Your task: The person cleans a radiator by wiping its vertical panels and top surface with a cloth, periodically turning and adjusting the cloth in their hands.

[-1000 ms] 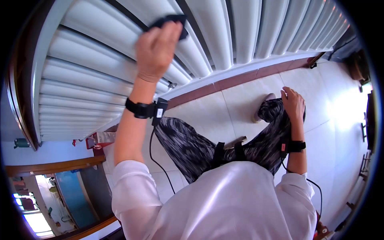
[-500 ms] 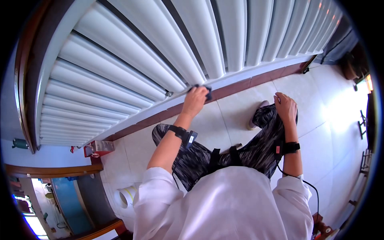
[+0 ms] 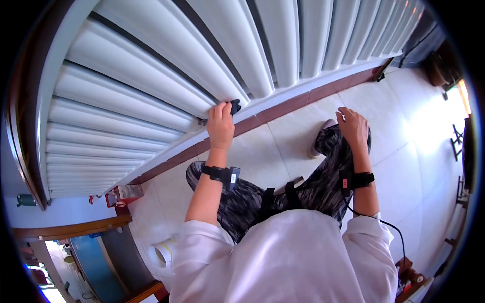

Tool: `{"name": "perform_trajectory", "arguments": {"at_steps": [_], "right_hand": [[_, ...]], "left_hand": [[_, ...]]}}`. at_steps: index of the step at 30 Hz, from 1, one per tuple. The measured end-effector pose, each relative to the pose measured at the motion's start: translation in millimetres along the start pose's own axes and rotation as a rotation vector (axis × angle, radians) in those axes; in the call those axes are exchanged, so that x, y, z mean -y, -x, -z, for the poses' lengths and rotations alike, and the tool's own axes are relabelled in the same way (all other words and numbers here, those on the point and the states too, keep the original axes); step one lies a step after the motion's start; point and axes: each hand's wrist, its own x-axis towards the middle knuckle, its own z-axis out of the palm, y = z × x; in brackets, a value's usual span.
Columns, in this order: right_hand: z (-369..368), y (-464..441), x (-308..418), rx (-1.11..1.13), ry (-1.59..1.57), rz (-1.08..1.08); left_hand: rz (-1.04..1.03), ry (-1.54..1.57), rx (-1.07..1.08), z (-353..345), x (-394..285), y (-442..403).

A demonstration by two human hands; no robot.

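Observation:
My left hand [image 3: 221, 126] is closed on a dark cloth [image 3: 235, 106] at the bottom edge of the white radiator [image 3: 242, 65]. Part of the cloth sticks out beyond the fingers; the rest is hidden under them. Just left of the fingertips, a small metal fitting [image 3: 202, 121] shows at the radiator's lower end. My right hand [image 3: 354, 127] lies over my right knee, fingers loosely bent and apart, holding nothing.
Below the radiator runs a reddish-brown baseboard [image 3: 298, 100] along the pale tile floor [image 3: 384, 121]. A red box [image 3: 124, 194] stands by the wall at left, with a white cylinder [image 3: 161, 254] nearer me. A brown pot [image 3: 435, 68] is at far right.
My left hand has slid leftward with the cloth along the radiator's lower edge, towards the metal fitting. My right hand stays on the knee. The view has shifted slightly.

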Motion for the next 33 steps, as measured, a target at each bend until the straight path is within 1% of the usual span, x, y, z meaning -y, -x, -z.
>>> {"name": "perform_trajectory", "arguments": {"at_steps": [2, 4, 6, 7, 8, 10, 12, 13, 14, 16, 17, 18, 20, 22, 24, 25, 26, 27, 28, 29, 30, 31, 32, 33], "right_hand": [[-3.4, -0.6, -2.6, -0.028, -0.031, 0.036], [-1.5, -2.9, -0.1, -0.014, -0.002, 0.021], [-0.2, -1.8, 3.0, -0.006, 0.024, 0.005], [-0.8, -0.9, 4.0, -0.016, 0.013, 0.019], [-0.8, 1.0, 3.3, -0.024, 0.006, 0.032], [0.3, 2.3, 4.7, -0.035, 0.032, 0.061], [10.1, 3.8, 8.8, 0.044, -0.156, 0.047], [11.8, 8.0, 14.5, 0.097, -0.290, -0.002], [11.2, 15.7, 22.7, 0.157, -0.425, -0.054], [2.0, 39.4, 47.8, 0.327, -0.888, 0.078], [-5.1, 54.7, 66.5, 0.381, -1.028, 0.113], [-13.2, 67.5, 85.2, 0.430, -1.165, 0.162], [-29.5, 74.9, 104.7, 0.864, -1.548, -0.046], [-46.2, 72.5, 121.2, 0.819, -1.545, -0.155], [-45.0, 58.4, 131.5, 0.924, -1.579, -0.208], [-27.3, 46.1, 139.6, 0.941, -1.580, -0.183], [-0.3, 34.5, 154.5, 0.855, -1.615, -0.161], [4.5, 14.3, 157.3, 0.700, -1.576, -0.048], [10.0, -6.7, 160.8, 0.550, -1.533, 0.059], [34.1, -26.2, 171.7, 0.230, -1.327, 0.248], [63.6, -48.4, 184.2, -0.078, -1.099, 0.421], [88.7, -74.6, 195.6, -0.316, -0.877, 0.469], [115.1, -94.2, 212.9, -0.556, -0.858, 0.568], [138.4, -107.3, 231.5, -0.641, -0.903, 0.577]], "left_hand": [[0.054, -0.010, 0.094, -13.0, -2.3, 13.5], [0.081, -0.023, 0.078, -21.3, -10.7, 17.3], [0.159, -0.073, 0.179, -25.9, -17.2, 21.0], [0.136, -0.066, 0.215, -27.0, -17.6, 21.8], [0.142, -0.061, 0.199, -25.9, -20.7, 27.1], [-0.096, 0.080, 0.639, -23.3, -33.5, 36.7], [0.148, 0.365, 0.677, -8.3, -52.3, 48.8], [0.255, 0.424, 0.694, 2.1, -59.6, 44.4], [0.254, 0.427, 0.690, 8.1, -63.2, 35.7], [0.394, 0.780, 0.519, 27.4, -73.7, 20.7], [0.442, 0.884, 0.443, 40.5, -79.8, 12.5], [0.455, 0.880, 0.420, 51.8, -84.5, 9.5], [0.348, 0.744, 0.391, 66.3, -96.1, 2.6], [0.311, 0.721, 0.367, 63.1, -91.0, 17.8], [0.634, 1.052, 0.343, 78.4, -84.4, 20.3], [0.654, 1.049, 0.259, 80.1, -76.0, 30.0], [0.678, 1.045, 0.181, 82.3, -66.6, 40.0], [0.674, 1.056, 0.161, 90.5, -60.3, 43.5], [0.757, 1.100, 0.172, 104.9, -54.9, 45.7], [0.843, 1.142, 0.186, 114.3, -49.6, 52.1], [0.847, 1.147, 0.177, 116.2, -44.5, 64.1], [0.850, 1.085, 0.223, 117.1, -40.7, 79.5], [0.852, 1.021, 0.272, 117.4, -38.7, 94.6], [0.848, 1.052, 0.251, 117.0, -39.2, 107.7]]}}
